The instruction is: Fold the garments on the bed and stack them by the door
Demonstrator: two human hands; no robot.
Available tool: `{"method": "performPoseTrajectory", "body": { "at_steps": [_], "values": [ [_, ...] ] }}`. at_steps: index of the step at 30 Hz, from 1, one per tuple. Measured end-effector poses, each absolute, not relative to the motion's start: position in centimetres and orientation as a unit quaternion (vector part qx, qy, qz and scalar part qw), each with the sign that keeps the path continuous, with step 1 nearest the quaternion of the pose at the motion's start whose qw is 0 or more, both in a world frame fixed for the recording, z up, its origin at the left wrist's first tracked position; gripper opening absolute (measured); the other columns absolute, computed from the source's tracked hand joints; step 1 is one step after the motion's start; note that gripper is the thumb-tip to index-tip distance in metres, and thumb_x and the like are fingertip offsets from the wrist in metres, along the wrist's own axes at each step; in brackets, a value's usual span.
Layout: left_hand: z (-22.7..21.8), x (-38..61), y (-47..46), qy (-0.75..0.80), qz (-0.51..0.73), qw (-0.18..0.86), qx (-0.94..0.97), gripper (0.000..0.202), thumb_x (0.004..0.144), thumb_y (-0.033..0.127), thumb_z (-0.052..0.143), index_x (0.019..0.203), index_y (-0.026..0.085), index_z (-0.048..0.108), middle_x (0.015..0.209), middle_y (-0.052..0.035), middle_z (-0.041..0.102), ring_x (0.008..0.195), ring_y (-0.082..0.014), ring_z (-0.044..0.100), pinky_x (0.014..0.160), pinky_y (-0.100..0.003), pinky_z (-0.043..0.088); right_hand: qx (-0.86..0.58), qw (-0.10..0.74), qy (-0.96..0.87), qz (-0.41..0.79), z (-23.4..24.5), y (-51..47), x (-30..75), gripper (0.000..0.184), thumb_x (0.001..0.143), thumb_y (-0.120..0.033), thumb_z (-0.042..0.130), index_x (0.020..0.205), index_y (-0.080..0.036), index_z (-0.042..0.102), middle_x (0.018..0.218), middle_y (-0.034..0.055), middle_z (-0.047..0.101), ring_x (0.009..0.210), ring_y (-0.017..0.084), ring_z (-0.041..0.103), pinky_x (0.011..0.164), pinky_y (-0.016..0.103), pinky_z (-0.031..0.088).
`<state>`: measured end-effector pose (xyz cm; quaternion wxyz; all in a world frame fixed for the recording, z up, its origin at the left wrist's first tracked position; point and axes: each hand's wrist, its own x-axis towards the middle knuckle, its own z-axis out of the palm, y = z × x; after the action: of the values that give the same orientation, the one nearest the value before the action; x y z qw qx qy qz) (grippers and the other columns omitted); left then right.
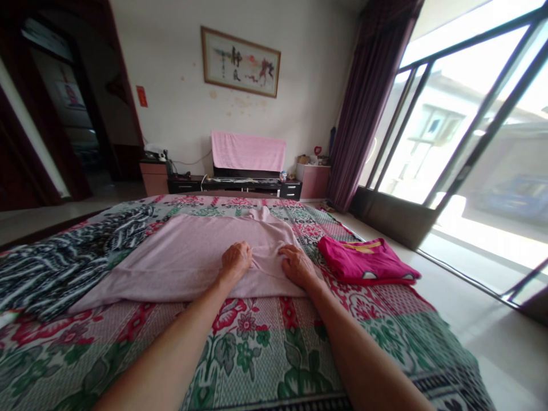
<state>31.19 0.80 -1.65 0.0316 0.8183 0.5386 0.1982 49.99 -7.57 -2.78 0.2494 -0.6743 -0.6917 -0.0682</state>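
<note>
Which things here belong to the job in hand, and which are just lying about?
Job, likely:
pale pink garment under left hand and right hand
floral cloth beneath
perhaps folded magenta garment, striped cloth, untouched

Lying about, it seems:
pink cloth by the wall
small figurine

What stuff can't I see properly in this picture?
In the head view:
Left hand: fingertips hidden by its own curled fingers, so its grip on the pink garment is unclear.
Striped cloth: cut off by the left edge.
Whatever the pink towel covers: mostly hidden by it.
Framed picture: smallest writing too small.
Blue thing outside: too blurred.
</note>
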Motion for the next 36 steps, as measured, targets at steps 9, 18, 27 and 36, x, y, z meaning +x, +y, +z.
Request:
{"method": "performPoseTrajectory", "body": {
  "at_steps": [9,18,27,36],
  "values": [
    [-2.5,31.0,1.2,0.531,0.264,0.016,0.805,0.029,0.088,0.028,0.046,0.109,0.021,0.064,0.103,-0.0087,0.067,0.094,-0.0197,0.062,0.081,-0.029,0.047,-0.695,0.254,-0.669,-0.073,-2.9,-7.4,50.0,0.033,0.081,-0.015,0.047,0.106,-0.016,0.069,0.115,0.0083,0.065,0.106,0.018,0.059,0.100,0.026,0.039],
    [-3.3,31.2,1.6,0.283,0.254,0.004,0.925,0.026,0.089,0.021,0.044,0.101,0.020,0.067,0.112,-0.0070,0.064,0.111,-0.0178,0.055,0.101,-0.031,0.041,-0.625,0.289,-0.722,-0.064,-2.2,-7.2,49.0,0.036,0.078,-0.007,0.045,0.106,-0.016,0.066,0.115,0.0082,0.065,0.109,0.017,0.056,0.101,0.026,0.038],
    [-5.0,31.4,1.5,0.350,0.205,0.012,0.914,0.032,0.091,0.035,0.045,0.112,0.017,0.061,0.131,-0.0105,0.056,0.123,-0.0230,0.049,0.106,-0.038,0.037,-0.668,0.221,-0.707,-0.066,-2.5,-7.2,48.7,0.036,0.084,-0.015,0.044,0.116,-0.011,0.059,0.127,0.0133,0.058,0.118,0.020,0.051,0.105,0.030,0.034],
    [-3.5,31.4,0.2,0.368,0.188,0.015,0.910,0.030,0.090,0.038,0.046,0.106,0.019,0.061,0.121,-0.0089,0.060,0.115,-0.0223,0.052,0.098,-0.037,0.043,-0.700,0.157,-0.691,-0.089,-4.5,-5.9,49.6,0.045,0.090,-0.024,0.034,0.132,-0.016,0.048,0.145,0.0099,0.044,0.131,0.025,0.039,0.105,0.043,0.036]
  ]
}}
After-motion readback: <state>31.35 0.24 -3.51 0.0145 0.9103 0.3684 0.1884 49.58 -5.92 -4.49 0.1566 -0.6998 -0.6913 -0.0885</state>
